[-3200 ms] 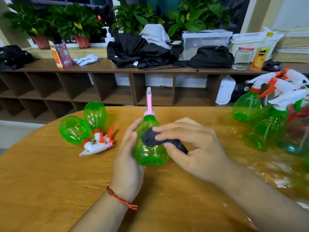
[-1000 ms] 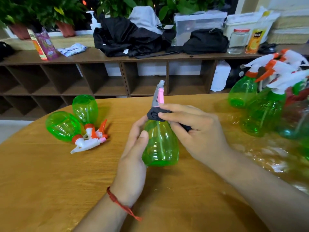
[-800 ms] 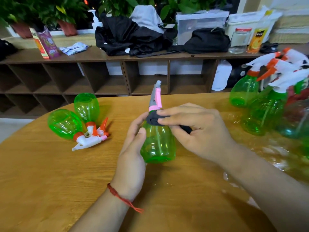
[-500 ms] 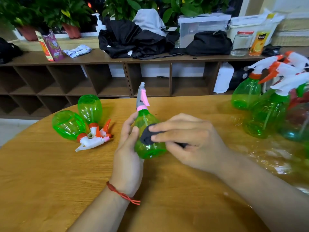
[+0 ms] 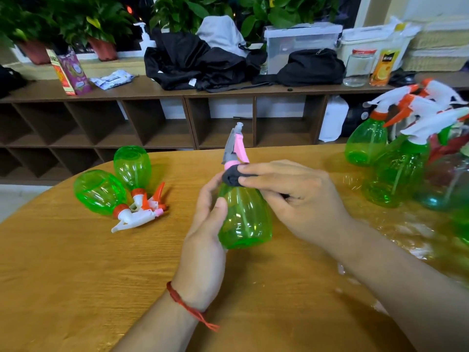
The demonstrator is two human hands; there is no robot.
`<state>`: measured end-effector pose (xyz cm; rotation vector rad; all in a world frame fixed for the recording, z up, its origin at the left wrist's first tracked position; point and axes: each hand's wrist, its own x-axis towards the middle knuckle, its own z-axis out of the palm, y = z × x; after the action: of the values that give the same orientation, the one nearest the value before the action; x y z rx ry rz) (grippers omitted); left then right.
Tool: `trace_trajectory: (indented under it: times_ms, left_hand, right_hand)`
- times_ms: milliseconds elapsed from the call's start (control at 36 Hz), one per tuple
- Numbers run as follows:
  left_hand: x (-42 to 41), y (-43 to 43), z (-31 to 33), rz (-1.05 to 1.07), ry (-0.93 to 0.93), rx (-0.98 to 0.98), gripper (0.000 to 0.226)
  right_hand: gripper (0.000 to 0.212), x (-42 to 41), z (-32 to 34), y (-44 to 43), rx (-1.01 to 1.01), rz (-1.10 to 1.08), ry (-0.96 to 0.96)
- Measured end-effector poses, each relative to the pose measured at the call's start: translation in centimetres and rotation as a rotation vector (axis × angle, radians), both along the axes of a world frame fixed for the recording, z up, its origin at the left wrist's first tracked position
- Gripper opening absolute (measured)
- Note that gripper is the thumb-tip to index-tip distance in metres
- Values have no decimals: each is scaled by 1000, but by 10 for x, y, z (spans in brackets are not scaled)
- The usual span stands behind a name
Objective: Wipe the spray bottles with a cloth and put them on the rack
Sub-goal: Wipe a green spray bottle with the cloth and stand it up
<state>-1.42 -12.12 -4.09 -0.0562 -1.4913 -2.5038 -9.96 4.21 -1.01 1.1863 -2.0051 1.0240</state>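
person rig: left hand (image 5: 205, 240) and right hand (image 5: 299, 199) both bare, forearms bare right down to the bottom frame edge. only worn item in view: thin red cord bracelet (image 5: 187, 304) on the left wrist, snug, running diagonally across it, short loose tails sticking out on the thumb side.

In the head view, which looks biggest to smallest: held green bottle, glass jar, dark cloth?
1. Green plastic spray bottle with pink trigger
2. Clear glass jar with red lid, though farther away
3. Dark cloth, mostly under the right hand
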Motion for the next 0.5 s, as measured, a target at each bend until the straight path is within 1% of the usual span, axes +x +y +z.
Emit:
trace_trajectory:
  times_ms: [83,222,361,417,500]
  left_hand:
    - [-4,-8,1,65,2,47,45]
    - [-9,-23,5,182,7,84,45]
    - [-11,-17,2,177,-15,94,46]
    - [-9,-11,0,153,-23,70,48]
    - [-6,-3,-4,96,-29,33,46]
  right_hand:
    - [35,6,1,-4,39,87,7]
    - [30,19,-2,-9,110,212,50]
    - [32,16,-6,-11,104,126,95]
    - [35,11,-7,-10,85,70,68]
    - [37,5,-5,-7,63,2,32]
